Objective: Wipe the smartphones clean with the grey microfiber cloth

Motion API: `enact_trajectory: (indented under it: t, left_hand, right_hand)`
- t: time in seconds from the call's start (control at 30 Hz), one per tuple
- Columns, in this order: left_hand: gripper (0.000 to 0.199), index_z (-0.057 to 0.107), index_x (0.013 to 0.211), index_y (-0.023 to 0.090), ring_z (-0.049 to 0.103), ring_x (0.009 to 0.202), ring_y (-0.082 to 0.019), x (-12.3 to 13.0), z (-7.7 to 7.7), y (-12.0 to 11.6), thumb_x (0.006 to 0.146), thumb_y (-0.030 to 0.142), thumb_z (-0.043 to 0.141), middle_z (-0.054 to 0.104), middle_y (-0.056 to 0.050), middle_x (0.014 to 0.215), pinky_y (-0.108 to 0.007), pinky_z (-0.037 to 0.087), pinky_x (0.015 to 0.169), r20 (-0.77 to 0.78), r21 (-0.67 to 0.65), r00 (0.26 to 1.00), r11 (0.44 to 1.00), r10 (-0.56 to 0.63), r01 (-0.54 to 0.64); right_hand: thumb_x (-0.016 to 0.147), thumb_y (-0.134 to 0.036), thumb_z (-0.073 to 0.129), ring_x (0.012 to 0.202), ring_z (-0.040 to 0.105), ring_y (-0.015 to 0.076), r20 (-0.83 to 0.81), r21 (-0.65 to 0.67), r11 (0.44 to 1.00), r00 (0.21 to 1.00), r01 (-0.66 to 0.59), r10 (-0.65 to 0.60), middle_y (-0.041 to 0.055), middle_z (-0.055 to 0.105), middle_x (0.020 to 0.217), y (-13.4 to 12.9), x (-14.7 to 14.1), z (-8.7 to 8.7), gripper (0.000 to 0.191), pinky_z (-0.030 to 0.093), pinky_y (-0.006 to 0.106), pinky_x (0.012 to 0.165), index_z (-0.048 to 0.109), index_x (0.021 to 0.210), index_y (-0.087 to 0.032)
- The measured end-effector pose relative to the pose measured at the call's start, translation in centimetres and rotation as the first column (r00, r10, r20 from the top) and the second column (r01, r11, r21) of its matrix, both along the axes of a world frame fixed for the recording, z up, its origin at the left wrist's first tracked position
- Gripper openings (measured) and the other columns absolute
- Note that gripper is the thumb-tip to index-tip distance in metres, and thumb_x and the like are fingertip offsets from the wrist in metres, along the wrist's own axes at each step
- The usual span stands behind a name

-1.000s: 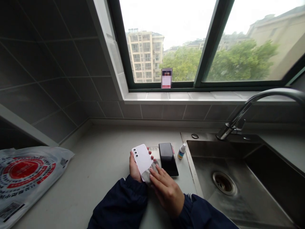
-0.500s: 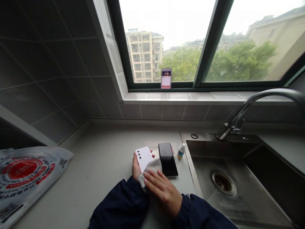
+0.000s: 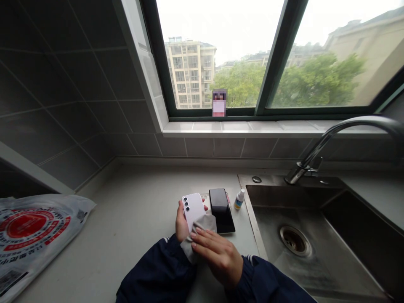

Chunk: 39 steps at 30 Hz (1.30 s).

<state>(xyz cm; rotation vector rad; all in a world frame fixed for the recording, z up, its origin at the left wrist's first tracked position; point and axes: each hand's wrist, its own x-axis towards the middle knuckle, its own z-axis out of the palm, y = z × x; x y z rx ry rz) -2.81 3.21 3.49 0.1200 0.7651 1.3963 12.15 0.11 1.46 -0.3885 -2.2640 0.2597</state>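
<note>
A pale lilac smartphone lies back up in my left hand, its three camera lenses at the upper left. My left fingers wrap around from beneath, with fingertips showing at the phone's right edge. A light grey cloth covers the lower part of the phone. My right hand presses that cloth against the phone with its fingers held together. Just right of the phone, a black-screened tablet or large phone rests on the counter, partly over a pale item that is mostly hidden.
A small white-capped spray bottle stands between the dark device and the steel sink. The faucet arches over the sink. On the left of the counter lies a printed plastic bag. A window is behind.
My right hand and the cloth have shifted very slightly on the phone. The phone is tilted a little more upright, and the cloth's edge has bunched.
</note>
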Motion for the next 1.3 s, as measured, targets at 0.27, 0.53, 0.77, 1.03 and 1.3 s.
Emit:
enact_trajectory:
  t: [0.27, 0.53, 0.77, 1.03, 1.3]
  left_hand:
    - [0.064, 0.066, 0.108, 0.006, 0.068, 0.068, -0.025, -0.5, -0.2, 0.1, 0.090, 0.060, 0.035, 0.072, -0.014, 0.078, -0.036, 0.051, 0.070, 0.017, -0.009, 0.999, 0.999, 0.037, -0.037]
    - [0.064, 0.064, 0.108, 0.005, 0.069, 0.071, -0.027, 0.2, -0.6, 0.3, 0.091, 0.060, 0.036, 0.071, -0.015, 0.077, -0.039, 0.051, 0.074, 0.080, -0.055, 0.997, 0.998, -0.009, 0.014]
    - [0.055, 0.062, 0.105, 0.010, 0.067, 0.073, -0.025, 0.0, 0.0, -0.2, 0.080, 0.059, 0.060, 0.071, -0.017, 0.096, -0.040, 0.052, 0.074, 0.104, -0.069, 0.995, 0.998, -0.007, 0.014]
    - [0.051, 0.060, 0.099, 0.012, 0.064, 0.059, -0.019, 0.4, 0.7, 0.0, 0.074, 0.056, 0.069, 0.070, -0.014, 0.091, -0.033, 0.052, 0.059, 0.027, -0.162, 0.999, 0.986, 0.031, -0.026]
    - [0.040, 0.060, 0.101, 0.014, 0.068, 0.070, -0.019, 1.0, 0.2, -0.2, 0.077, 0.043, 0.072, 0.072, -0.013, 0.095, -0.030, 0.055, 0.064, -0.063, -0.111, 0.994, 0.989, 0.086, -0.092]
  right_hand:
    - [0.098, -0.009, 0.045, 0.134, 0.046, 0.0241, 0.015, 0.052, 0.995, 0.997, 0.081, -0.082, 0.0117, 0.062, 0.132, -0.3, -0.3, -0.3, 0.031, 0.043, 0.046, 0.110, 0.062, 0.123, -0.012]
    - [0.095, -0.003, 0.045, 0.134, 0.047, 0.0242, -0.015, 0.060, 0.992, 0.994, 0.109, -0.109, 0.0154, 0.058, 0.136, -0.5, -0.5, -0.4, 0.039, 0.048, 0.039, 0.107, 0.057, 0.132, -0.010]
    - [0.092, 0.001, 0.047, 0.125, 0.057, 0.0256, -0.202, -0.115, 0.971, 0.952, 0.208, -0.228, 0.0118, 0.059, 0.135, -0.2, -0.3, -0.3, 0.052, 0.053, 0.038, 0.103, 0.051, 0.140, -0.017]
    - [0.089, 0.004, 0.048, 0.122, 0.060, 0.0247, -0.266, -0.189, 0.965, 0.936, 0.185, -0.231, 0.0095, 0.060, 0.135, 0.0, 0.0, -0.2, 0.056, 0.056, 0.038, 0.100, 0.052, 0.139, -0.020]
    - [0.085, 0.004, 0.042, 0.135, 0.046, 0.0260, -0.105, -0.148, 0.975, 0.978, 0.166, -0.183, 0.0123, 0.044, 0.148, 0.4, 0.5, -0.4, 0.065, 0.050, 0.039, 0.106, 0.040, 0.147, -0.015]
